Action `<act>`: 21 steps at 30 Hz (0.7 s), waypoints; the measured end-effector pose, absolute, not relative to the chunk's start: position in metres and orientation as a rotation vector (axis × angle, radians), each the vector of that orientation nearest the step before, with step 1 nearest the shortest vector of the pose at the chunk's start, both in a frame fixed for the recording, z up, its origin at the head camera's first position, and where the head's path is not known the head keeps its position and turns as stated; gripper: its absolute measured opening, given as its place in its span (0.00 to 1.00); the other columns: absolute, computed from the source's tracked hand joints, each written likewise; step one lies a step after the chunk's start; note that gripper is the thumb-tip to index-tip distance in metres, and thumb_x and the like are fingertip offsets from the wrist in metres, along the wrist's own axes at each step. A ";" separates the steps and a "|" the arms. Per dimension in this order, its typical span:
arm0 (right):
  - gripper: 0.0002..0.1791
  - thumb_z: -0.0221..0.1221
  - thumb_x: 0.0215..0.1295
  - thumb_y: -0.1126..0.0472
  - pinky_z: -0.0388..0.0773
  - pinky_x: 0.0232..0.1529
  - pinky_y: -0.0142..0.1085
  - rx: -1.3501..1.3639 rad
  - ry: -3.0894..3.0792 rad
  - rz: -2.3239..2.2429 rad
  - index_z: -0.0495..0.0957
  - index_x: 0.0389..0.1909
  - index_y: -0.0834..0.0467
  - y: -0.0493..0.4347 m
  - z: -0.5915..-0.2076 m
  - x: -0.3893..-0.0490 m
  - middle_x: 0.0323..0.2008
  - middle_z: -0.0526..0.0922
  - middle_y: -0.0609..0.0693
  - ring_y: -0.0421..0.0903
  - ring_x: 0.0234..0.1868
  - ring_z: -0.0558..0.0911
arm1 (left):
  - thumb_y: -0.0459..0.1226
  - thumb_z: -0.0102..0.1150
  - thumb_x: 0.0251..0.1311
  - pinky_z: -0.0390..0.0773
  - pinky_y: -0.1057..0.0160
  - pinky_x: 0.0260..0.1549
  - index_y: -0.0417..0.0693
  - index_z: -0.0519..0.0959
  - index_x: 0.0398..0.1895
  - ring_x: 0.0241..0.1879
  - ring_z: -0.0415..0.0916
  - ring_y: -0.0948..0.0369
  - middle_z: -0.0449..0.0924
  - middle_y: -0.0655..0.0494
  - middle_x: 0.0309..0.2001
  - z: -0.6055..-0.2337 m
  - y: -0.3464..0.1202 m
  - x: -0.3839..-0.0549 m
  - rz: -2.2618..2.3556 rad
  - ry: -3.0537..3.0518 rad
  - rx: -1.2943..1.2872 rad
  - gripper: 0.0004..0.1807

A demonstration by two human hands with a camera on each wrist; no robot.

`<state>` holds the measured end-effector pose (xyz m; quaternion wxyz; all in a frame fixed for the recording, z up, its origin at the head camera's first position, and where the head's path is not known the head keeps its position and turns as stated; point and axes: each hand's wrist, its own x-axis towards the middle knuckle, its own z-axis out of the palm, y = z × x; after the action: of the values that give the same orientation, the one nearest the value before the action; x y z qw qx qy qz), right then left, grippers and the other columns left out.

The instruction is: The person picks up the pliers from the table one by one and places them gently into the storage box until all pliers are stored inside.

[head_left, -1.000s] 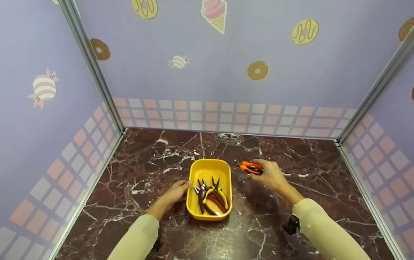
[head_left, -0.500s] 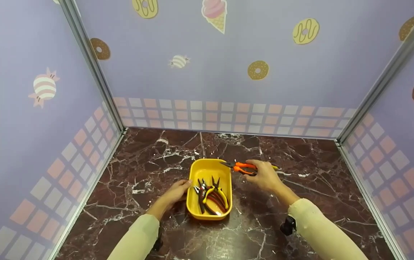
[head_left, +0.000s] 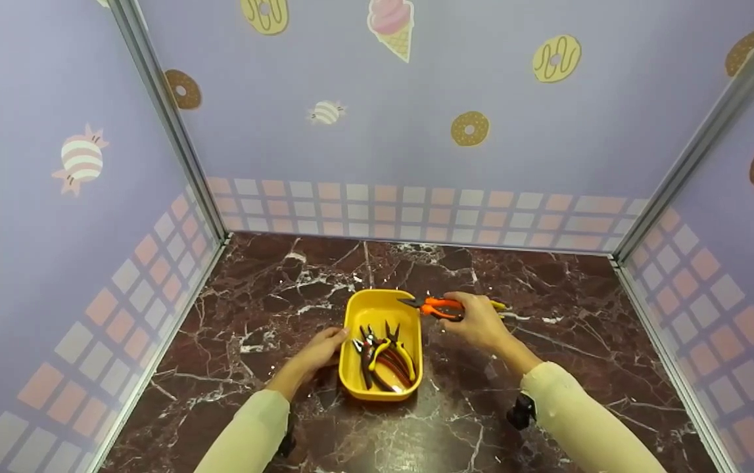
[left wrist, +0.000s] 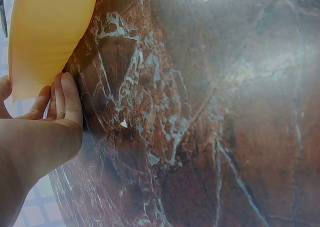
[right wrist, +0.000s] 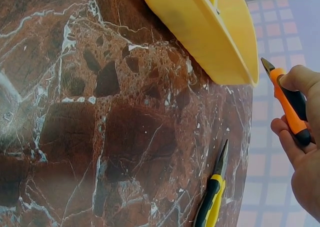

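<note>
In the head view, a yellow plastic bin [head_left: 383, 299] stands mid-table with several pliers [head_left: 390, 351] in it, some with yellow, red or black handles. My left hand [head_left: 316, 351] holds the bin's left side, thumb at the rim and fingers along the outer wall [left wrist: 65, 94]. Orange-and-black pliers [head_left: 439, 307] are gripped by my right hand [head_left: 478, 322], their dark nose pointing left over the bin's right rim. Beyond that hand lie yellow-and-black pliers [right wrist: 215, 187] on the table, mostly hidden by it in the head view.
The dark red marbled table [head_left: 271, 420] is enclosed by lilac panels [head_left: 416, 131] at the back and both sides. Metal posts [head_left: 692, 144] stand at the back corners.
My right hand has moved left with the orange-and-black pliers, bringing their nose over the bin's right rim and uncovering part of the yellow-and-black pliers. The left hand and bin stay put.
</note>
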<state>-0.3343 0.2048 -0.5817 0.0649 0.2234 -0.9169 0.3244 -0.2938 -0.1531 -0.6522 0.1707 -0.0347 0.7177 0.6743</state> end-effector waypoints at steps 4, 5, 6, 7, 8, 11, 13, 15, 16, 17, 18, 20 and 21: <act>0.29 0.76 0.56 0.60 0.86 0.39 0.45 0.678 -2.771 0.970 0.84 0.60 0.63 0.202 -0.583 -0.333 0.49 0.90 0.57 0.49 0.38 0.86 | 0.44 0.47 0.84 0.81 0.46 0.62 0.26 0.69 0.68 0.60 0.80 0.44 0.79 0.32 0.59 -0.653 -0.153 -0.293 1.909 2.044 -0.097 0.27; 0.29 0.76 0.56 0.60 0.85 0.39 0.44 0.678 -2.767 0.969 0.84 0.59 0.63 0.202 -0.583 -0.333 0.48 0.90 0.56 0.48 0.37 0.86 | 0.44 0.47 0.84 0.82 0.46 0.62 0.26 0.69 0.68 0.59 0.80 0.44 0.79 0.32 0.59 -0.653 -0.154 -0.293 1.910 2.043 -0.095 0.27; 0.29 0.76 0.55 0.60 0.85 0.39 0.44 0.675 -2.765 0.971 0.85 0.59 0.62 0.201 -0.583 -0.332 0.48 0.90 0.56 0.47 0.37 0.86 | 0.44 0.47 0.84 0.82 0.46 0.61 0.26 0.69 0.68 0.59 0.80 0.44 0.79 0.32 0.59 -0.653 -0.154 -0.293 1.909 2.040 -0.091 0.27; 0.29 0.76 0.55 0.60 0.85 0.39 0.44 0.674 -2.762 0.977 0.85 0.59 0.62 0.200 -0.583 -0.332 0.47 0.90 0.56 0.47 0.37 0.86 | 0.44 0.47 0.84 0.82 0.46 0.61 0.26 0.68 0.68 0.60 0.80 0.44 0.79 0.33 0.59 -0.654 -0.154 -0.293 1.908 2.039 -0.089 0.28; 0.29 0.76 0.54 0.59 0.85 0.39 0.44 0.673 -2.757 0.974 0.85 0.58 0.62 0.199 -0.583 -0.332 0.47 0.90 0.56 0.48 0.37 0.86 | 0.44 0.47 0.84 0.82 0.46 0.61 0.26 0.68 0.68 0.59 0.80 0.44 0.79 0.32 0.59 -0.654 -0.154 -0.293 1.908 2.040 -0.081 0.28; 0.28 0.75 0.54 0.60 0.86 0.42 0.44 0.674 -2.754 0.983 0.85 0.58 0.62 0.197 -0.583 -0.331 0.47 0.90 0.56 0.50 0.40 0.87 | 0.44 0.47 0.84 0.82 0.46 0.60 0.25 0.68 0.68 0.60 0.80 0.43 0.79 0.31 0.59 -0.653 -0.154 -0.293 1.912 2.041 -0.076 0.28; 0.28 0.75 0.54 0.60 0.86 0.42 0.45 0.678 -2.747 0.990 0.85 0.57 0.63 0.195 -0.584 -0.330 0.47 0.90 0.56 0.51 0.41 0.88 | 0.44 0.47 0.84 0.82 0.46 0.61 0.25 0.68 0.68 0.60 0.80 0.43 0.79 0.31 0.59 -0.653 -0.153 -0.292 1.915 2.043 -0.078 0.28; 0.28 0.75 0.54 0.60 0.85 0.42 0.45 0.677 -2.747 1.002 0.85 0.57 0.63 0.193 -0.585 -0.329 0.47 0.90 0.55 0.50 0.40 0.87 | 0.44 0.48 0.84 0.82 0.45 0.61 0.25 0.68 0.69 0.60 0.80 0.42 0.79 0.30 0.60 -0.652 -0.153 -0.292 1.920 2.038 -0.086 0.28; 0.28 0.75 0.54 0.60 0.85 0.41 0.45 0.675 -2.746 1.014 0.85 0.57 0.63 0.192 -0.585 -0.329 0.46 0.90 0.55 0.49 0.38 0.86 | 0.44 0.48 0.84 0.82 0.45 0.62 0.25 0.68 0.69 0.61 0.80 0.42 0.78 0.30 0.60 -0.652 -0.153 -0.292 1.921 2.035 -0.091 0.28; 0.28 0.75 0.55 0.60 0.85 0.40 0.44 0.674 -2.746 1.031 0.85 0.58 0.63 0.192 -0.585 -0.328 0.46 0.90 0.55 0.48 0.37 0.86 | 0.44 0.48 0.84 0.81 0.45 0.62 0.25 0.68 0.69 0.61 0.80 0.42 0.78 0.30 0.60 -0.653 -0.153 -0.293 1.921 2.035 -0.092 0.28; 0.28 0.75 0.55 0.60 0.85 0.39 0.43 0.671 -2.747 1.054 0.85 0.58 0.62 0.191 -0.586 -0.328 0.45 0.90 0.55 0.47 0.36 0.85 | 0.44 0.48 0.84 0.81 0.45 0.62 0.25 0.67 0.69 0.61 0.80 0.42 0.78 0.30 0.60 -0.653 -0.153 -0.293 1.923 2.033 -0.091 0.28; 0.27 0.75 0.56 0.60 0.85 0.38 0.41 0.676 -2.753 1.093 0.85 0.58 0.62 0.188 -0.587 -0.327 0.46 0.90 0.55 0.45 0.36 0.85 | 0.45 0.47 0.84 0.81 0.45 0.62 0.25 0.67 0.69 0.61 0.80 0.41 0.78 0.30 0.60 -0.653 -0.153 -0.293 1.923 2.034 -0.088 0.29; 0.27 0.75 0.56 0.61 0.86 0.38 0.39 0.682 -2.750 1.123 0.85 0.58 0.63 0.187 -0.587 -0.326 0.46 0.90 0.55 0.44 0.36 0.86 | 0.45 0.47 0.84 0.81 0.46 0.62 0.25 0.67 0.69 0.61 0.79 0.42 0.78 0.30 0.60 -0.654 -0.153 -0.294 1.924 2.032 -0.090 0.29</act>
<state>-0.3261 0.1873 -0.5875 0.0470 0.2235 -0.9014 0.3680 -0.2940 -0.1533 -0.6538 0.1703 -0.0318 0.7152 0.6771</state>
